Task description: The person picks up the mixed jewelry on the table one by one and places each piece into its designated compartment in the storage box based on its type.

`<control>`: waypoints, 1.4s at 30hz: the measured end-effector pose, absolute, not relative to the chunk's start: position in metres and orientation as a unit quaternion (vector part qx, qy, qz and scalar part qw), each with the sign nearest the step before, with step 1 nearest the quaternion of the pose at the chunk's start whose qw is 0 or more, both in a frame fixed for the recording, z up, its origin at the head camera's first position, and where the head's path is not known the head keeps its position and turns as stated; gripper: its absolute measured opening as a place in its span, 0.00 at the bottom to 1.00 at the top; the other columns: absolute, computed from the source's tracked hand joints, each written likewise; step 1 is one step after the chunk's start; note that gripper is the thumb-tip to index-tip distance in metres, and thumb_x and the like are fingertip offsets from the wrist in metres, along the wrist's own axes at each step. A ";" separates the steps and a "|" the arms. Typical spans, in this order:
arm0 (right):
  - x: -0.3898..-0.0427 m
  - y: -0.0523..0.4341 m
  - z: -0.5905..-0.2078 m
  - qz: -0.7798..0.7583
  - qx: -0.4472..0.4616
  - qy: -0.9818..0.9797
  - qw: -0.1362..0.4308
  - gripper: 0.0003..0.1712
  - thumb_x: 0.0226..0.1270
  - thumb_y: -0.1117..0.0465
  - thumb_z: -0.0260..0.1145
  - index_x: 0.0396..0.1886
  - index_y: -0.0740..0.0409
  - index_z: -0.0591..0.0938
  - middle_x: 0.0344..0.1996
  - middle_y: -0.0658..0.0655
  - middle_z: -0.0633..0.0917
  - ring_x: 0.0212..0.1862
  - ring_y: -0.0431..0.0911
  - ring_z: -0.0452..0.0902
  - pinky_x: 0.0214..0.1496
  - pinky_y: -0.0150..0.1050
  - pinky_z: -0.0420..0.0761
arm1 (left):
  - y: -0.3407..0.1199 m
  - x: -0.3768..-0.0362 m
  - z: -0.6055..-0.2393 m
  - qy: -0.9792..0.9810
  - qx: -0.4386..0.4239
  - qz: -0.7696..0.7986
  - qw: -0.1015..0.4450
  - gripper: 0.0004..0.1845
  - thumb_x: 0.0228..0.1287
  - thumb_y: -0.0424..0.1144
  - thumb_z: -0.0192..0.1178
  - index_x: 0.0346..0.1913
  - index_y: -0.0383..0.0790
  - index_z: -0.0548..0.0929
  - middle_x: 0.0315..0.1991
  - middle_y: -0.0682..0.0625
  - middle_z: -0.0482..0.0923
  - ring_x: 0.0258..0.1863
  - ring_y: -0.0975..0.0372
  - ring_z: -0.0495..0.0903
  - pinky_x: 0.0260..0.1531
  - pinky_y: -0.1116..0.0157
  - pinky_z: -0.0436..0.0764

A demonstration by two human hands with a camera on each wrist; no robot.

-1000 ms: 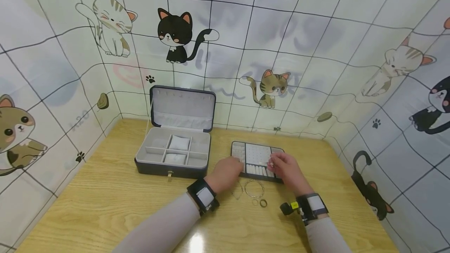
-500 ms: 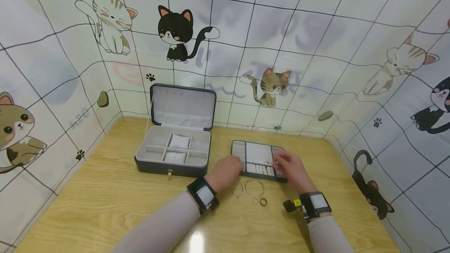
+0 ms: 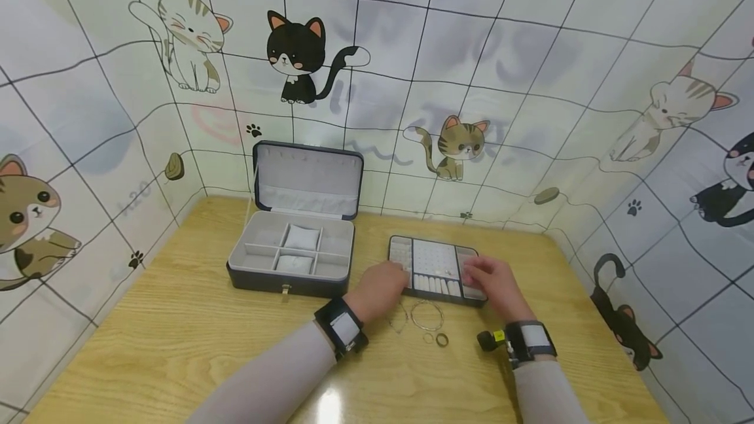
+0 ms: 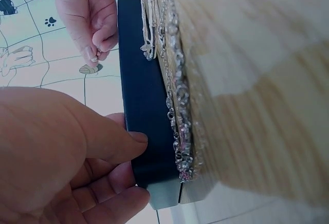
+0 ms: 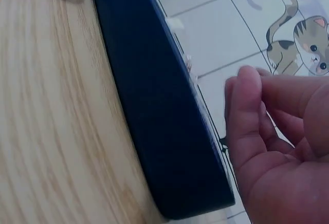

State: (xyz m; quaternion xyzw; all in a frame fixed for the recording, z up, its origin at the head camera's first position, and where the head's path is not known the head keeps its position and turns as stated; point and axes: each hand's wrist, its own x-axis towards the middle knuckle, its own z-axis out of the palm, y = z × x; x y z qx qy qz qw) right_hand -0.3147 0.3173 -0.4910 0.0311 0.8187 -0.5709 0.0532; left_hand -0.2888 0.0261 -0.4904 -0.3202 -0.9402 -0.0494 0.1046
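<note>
Head view: the jewellery tray sits at frame centre on the table. Left hand presses its near-left edge; right hand is above its right end, fingers curled, contents indiscernible. Judged step: steadying and filling. Next move needs precise slot placement.

Light wood-grain table, bearing: an open dark jewellery case with grey compartments at rear left; a flat dark tray of small slots at centre; a thin bangle, chain and two small rings just before it.
</note>
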 end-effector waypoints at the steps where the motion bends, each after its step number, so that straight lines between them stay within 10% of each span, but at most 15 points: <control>1: -0.315 0.317 -0.491 -0.565 0.030 0.823 0.054 0.20 0.78 0.58 0.68 0.61 0.66 0.83 0.54 0.62 0.86 0.46 0.42 0.85 0.51 0.30 0.86 | 0.026 -0.289 -0.490 -0.940 -0.321 -0.050 0.104 0.08 0.75 0.36 0.61 0.41 0.48 0.89 0.38 0.54 0.88 0.41 0.61 0.85 0.39 0.65 0.85; 42: -0.324 0.265 -0.492 -0.281 -0.024 0.954 -0.098 0.09 0.75 0.65 0.66 0.49 0.60 0.89 0.47 0.63 0.90 0.50 0.56 0.85 0.54 0.55 0.85 | 0.028 -0.297 -0.502 -0.941 -0.317 -0.047 0.109 0.08 0.75 0.36 0.60 0.42 0.49 0.89 0.39 0.54 0.88 0.41 0.61 0.85 0.38 0.64 0.85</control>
